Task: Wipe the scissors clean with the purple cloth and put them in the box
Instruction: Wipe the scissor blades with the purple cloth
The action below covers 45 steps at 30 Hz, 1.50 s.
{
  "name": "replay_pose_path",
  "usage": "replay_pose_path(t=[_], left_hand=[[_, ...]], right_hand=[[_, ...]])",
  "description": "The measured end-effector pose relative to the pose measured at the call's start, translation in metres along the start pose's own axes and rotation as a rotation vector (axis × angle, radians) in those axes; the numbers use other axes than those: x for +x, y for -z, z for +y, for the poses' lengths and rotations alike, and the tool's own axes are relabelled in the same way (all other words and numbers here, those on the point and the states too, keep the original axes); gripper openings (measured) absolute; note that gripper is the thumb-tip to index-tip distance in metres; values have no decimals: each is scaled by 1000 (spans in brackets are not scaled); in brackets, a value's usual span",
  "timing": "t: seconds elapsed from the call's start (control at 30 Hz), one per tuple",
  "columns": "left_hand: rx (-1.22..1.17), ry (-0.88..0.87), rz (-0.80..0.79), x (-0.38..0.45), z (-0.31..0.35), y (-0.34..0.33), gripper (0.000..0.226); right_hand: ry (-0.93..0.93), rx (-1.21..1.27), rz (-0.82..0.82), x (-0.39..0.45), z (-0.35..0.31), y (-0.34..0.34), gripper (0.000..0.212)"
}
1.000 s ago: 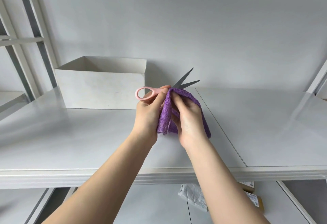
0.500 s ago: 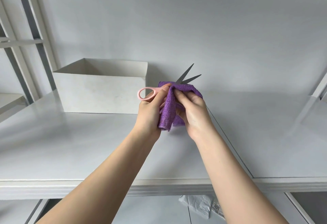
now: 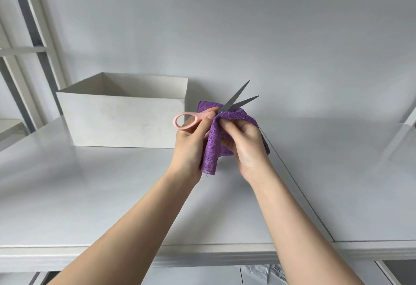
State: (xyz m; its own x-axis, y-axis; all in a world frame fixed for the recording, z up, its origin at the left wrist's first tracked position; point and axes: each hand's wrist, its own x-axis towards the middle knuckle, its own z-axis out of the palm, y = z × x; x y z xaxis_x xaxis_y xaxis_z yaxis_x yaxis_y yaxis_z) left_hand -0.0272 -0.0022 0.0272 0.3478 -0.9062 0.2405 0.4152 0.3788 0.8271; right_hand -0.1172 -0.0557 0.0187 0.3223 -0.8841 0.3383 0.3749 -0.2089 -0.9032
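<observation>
The fingers (image 3: 227, 124) of the right hand (image 3: 245, 147) are curled and pinch the purple cloth (image 3: 211, 149) just under where the two blades meet. The left hand (image 3: 191, 142) grips the pink handle of the scissors (image 3: 236, 102), with its thumb lying along the handle. One pink loop sticks out to the left of that hand. The gray blades are a little apart and point up and to the right. The cloth wraps the middle of the scissors and hangs down between the two hands. Both hands are held up above the white table (image 3: 90, 194). The white box (image 3: 121, 120) stands open on the table, just to the left of the hands, near the wall.
</observation>
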Motion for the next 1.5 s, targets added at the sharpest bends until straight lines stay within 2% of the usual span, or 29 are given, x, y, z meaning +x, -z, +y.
replay_pose_path(t=[0.27,0.43,0.6,0.93,1.27,1.5], left_hand=[[-84,38,-43,-1,-7,5,16],[-53,11,-56,6,-15,8,18],[-5,-31,-62,4,-18,7,17],[-95,34,-55,7,-23,11,26],[54,-79,-69,0,-23,10,19],[-73,62,-80,1,-20,12,23]], right_hand=[[-3,-34,-76,4,7,10,16],[6,-37,-6,3,14,12,25],[1,-73,64,3,19,10,18],[3,-80,5,2,25,18,28],[35,-80,37,-5,21,15,20],[43,-123,2,-5,20,17,32]])
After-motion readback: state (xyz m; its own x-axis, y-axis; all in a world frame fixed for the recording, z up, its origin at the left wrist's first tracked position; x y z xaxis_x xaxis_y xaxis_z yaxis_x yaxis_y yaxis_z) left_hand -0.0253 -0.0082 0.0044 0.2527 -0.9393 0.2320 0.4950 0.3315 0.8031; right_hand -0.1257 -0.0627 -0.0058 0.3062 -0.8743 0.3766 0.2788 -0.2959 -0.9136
